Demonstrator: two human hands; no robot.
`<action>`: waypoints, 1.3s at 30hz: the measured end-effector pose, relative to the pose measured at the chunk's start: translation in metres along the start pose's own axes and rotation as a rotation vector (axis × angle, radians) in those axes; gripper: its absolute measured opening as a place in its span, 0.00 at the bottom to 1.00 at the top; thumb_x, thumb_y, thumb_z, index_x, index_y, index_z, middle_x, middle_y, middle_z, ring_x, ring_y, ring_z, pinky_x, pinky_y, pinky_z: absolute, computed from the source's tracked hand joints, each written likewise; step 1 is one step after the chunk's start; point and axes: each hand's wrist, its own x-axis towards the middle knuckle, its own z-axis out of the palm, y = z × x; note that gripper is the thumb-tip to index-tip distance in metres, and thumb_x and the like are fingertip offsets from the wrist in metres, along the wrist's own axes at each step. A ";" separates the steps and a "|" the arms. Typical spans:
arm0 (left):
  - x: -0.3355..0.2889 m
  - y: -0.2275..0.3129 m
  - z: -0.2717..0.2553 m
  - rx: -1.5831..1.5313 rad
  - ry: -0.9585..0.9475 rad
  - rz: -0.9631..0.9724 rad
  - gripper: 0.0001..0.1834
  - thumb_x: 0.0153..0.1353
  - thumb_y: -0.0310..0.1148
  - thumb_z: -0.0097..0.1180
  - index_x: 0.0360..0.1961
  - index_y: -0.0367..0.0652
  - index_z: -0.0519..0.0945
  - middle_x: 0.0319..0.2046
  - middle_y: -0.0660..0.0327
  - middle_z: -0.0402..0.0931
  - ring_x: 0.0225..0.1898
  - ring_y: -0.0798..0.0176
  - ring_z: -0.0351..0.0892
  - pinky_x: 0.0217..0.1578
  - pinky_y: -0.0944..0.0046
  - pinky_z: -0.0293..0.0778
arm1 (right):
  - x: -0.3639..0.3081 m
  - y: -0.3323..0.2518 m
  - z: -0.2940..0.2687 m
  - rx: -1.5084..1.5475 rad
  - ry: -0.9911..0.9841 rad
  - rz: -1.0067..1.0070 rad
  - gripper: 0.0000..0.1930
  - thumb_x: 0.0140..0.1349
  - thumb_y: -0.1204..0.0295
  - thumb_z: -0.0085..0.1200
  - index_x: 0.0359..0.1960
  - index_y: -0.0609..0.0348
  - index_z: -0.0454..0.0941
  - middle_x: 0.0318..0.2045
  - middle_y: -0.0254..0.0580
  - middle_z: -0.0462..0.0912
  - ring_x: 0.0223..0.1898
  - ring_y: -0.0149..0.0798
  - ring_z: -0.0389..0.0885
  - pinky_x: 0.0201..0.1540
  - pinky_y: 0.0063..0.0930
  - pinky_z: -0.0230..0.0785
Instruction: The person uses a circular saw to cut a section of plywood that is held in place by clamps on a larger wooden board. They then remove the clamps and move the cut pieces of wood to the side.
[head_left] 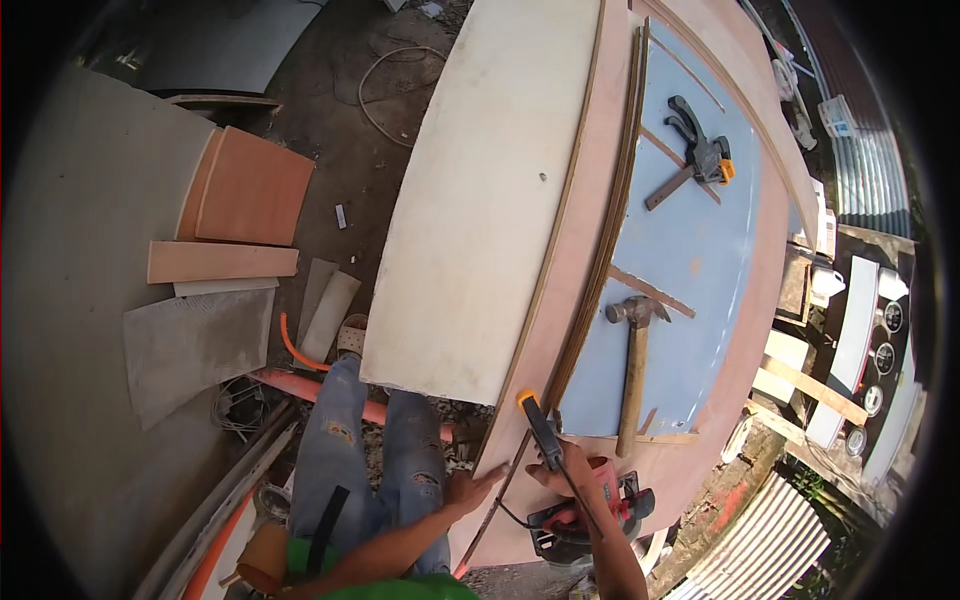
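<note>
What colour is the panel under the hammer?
The panel is light blue; the head view shows it best.

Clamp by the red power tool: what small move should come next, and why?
Probably steady the clamp squarely on the pink board before tightening: the right hand grips it, its orange tip lies over that board, and the left hand is at the board's edge nearby.
</note>
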 end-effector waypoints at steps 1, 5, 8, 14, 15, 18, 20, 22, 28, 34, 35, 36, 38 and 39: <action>0.001 -0.002 0.000 0.004 0.018 -0.011 0.46 0.42 0.73 0.62 0.34 0.30 0.84 0.31 0.47 0.83 0.37 0.50 0.85 0.37 0.57 0.78 | 0.001 0.001 0.004 0.018 0.048 -0.051 0.14 0.47 0.67 0.63 0.33 0.61 0.78 0.25 0.47 0.82 0.30 0.46 0.84 0.36 0.36 0.75; -0.003 0.004 0.000 0.059 0.026 -0.060 0.49 0.40 0.75 0.61 0.31 0.28 0.84 0.30 0.45 0.83 0.36 0.50 0.85 0.36 0.57 0.77 | 0.005 0.013 0.004 0.031 0.053 -0.045 0.17 0.45 0.65 0.65 0.33 0.64 0.77 0.25 0.47 0.82 0.28 0.47 0.83 0.35 0.36 0.75; -0.003 0.004 0.003 0.036 0.031 -0.032 0.49 0.40 0.76 0.61 0.31 0.28 0.84 0.31 0.45 0.83 0.36 0.50 0.85 0.36 0.56 0.77 | 0.006 0.026 0.006 -0.057 0.062 -0.047 0.17 0.45 0.65 0.65 0.31 0.64 0.77 0.25 0.50 0.82 0.30 0.49 0.83 0.35 0.38 0.74; 0.003 -0.005 0.001 0.066 0.026 -0.071 0.50 0.38 0.77 0.61 0.31 0.28 0.84 0.31 0.44 0.83 0.36 0.50 0.85 0.37 0.56 0.78 | -0.002 -0.008 0.001 0.128 0.122 -0.113 0.13 0.47 0.66 0.63 0.26 0.63 0.75 0.22 0.55 0.79 0.29 0.56 0.82 0.33 0.41 0.73; 0.003 -0.005 0.002 0.066 0.025 -0.071 0.50 0.38 0.77 0.61 0.31 0.28 0.84 0.31 0.44 0.83 0.36 0.50 0.85 0.37 0.56 0.78 | -0.002 -0.006 0.002 0.128 0.122 -0.112 0.13 0.47 0.66 0.63 0.26 0.63 0.75 0.22 0.55 0.79 0.29 0.56 0.82 0.33 0.41 0.73; 0.004 -0.004 0.002 0.061 0.001 -0.095 0.46 0.41 0.71 0.64 0.34 0.29 0.84 0.32 0.46 0.83 0.38 0.50 0.84 0.39 0.57 0.77 | 0.004 0.009 0.005 0.037 0.096 -0.087 0.14 0.48 0.65 0.63 0.27 0.63 0.76 0.23 0.55 0.80 0.29 0.56 0.83 0.33 0.41 0.74; 0.001 -0.002 0.003 0.050 0.003 -0.079 0.46 0.41 0.72 0.64 0.33 0.29 0.84 0.31 0.46 0.83 0.38 0.50 0.84 0.39 0.57 0.77 | 0.005 0.021 0.007 -0.074 0.080 -0.033 0.14 0.48 0.65 0.63 0.28 0.63 0.76 0.23 0.55 0.81 0.30 0.55 0.83 0.33 0.41 0.74; 0.000 -0.001 0.002 0.050 0.022 -0.063 0.48 0.40 0.74 0.62 0.32 0.29 0.84 0.31 0.45 0.83 0.37 0.49 0.84 0.38 0.56 0.78 | 0.004 0.020 0.007 -0.066 0.080 -0.043 0.13 0.49 0.65 0.63 0.28 0.63 0.76 0.23 0.54 0.80 0.28 0.55 0.82 0.33 0.41 0.73; -0.003 0.004 -0.002 0.054 0.008 -0.075 0.49 0.40 0.76 0.61 0.32 0.30 0.84 0.32 0.44 0.83 0.38 0.50 0.84 0.38 0.56 0.77 | 0.001 0.004 0.007 0.076 0.143 -0.094 0.12 0.50 0.68 0.61 0.27 0.63 0.75 0.18 0.52 0.77 0.22 0.53 0.78 0.29 0.39 0.72; -0.012 0.015 -0.004 0.045 0.003 -0.072 0.48 0.40 0.75 0.61 0.31 0.30 0.84 0.30 0.45 0.83 0.37 0.51 0.84 0.37 0.56 0.77 | 0.005 0.014 0.008 -0.016 0.147 -0.113 0.13 0.50 0.67 0.63 0.29 0.62 0.75 0.19 0.50 0.77 0.23 0.48 0.79 0.30 0.38 0.70; -0.014 0.016 -0.003 0.014 0.025 -0.040 0.48 0.40 0.75 0.61 0.30 0.30 0.84 0.30 0.46 0.83 0.36 0.51 0.84 0.36 0.56 0.77 | 0.004 0.015 0.008 -0.025 0.139 -0.110 0.13 0.50 0.67 0.63 0.30 0.62 0.75 0.20 0.50 0.78 0.23 0.48 0.79 0.30 0.39 0.70; -0.010 0.011 -0.002 0.012 0.030 -0.039 0.48 0.40 0.75 0.61 0.30 0.30 0.84 0.30 0.46 0.83 0.36 0.51 0.84 0.36 0.56 0.77 | 0.004 0.009 0.005 -0.026 0.137 -0.115 0.13 0.50 0.67 0.63 0.30 0.62 0.75 0.20 0.50 0.78 0.23 0.48 0.79 0.30 0.39 0.70; -0.001 0.001 -0.002 0.041 0.035 -0.071 0.48 0.40 0.75 0.61 0.31 0.30 0.84 0.30 0.46 0.83 0.37 0.50 0.84 0.37 0.55 0.77 | 0.001 -0.006 -0.002 0.021 0.053 -0.025 0.16 0.51 0.63 0.62 0.32 0.64 0.76 0.25 0.62 0.79 0.35 0.64 0.80 0.37 0.47 0.73; -0.001 0.001 -0.001 0.042 0.028 -0.070 0.48 0.40 0.75 0.61 0.31 0.30 0.84 0.30 0.46 0.83 0.37 0.50 0.84 0.37 0.55 0.77 | -0.001 -0.003 -0.001 0.019 0.055 -0.019 0.16 0.51 0.63 0.62 0.32 0.64 0.76 0.25 0.62 0.79 0.35 0.64 0.80 0.37 0.47 0.73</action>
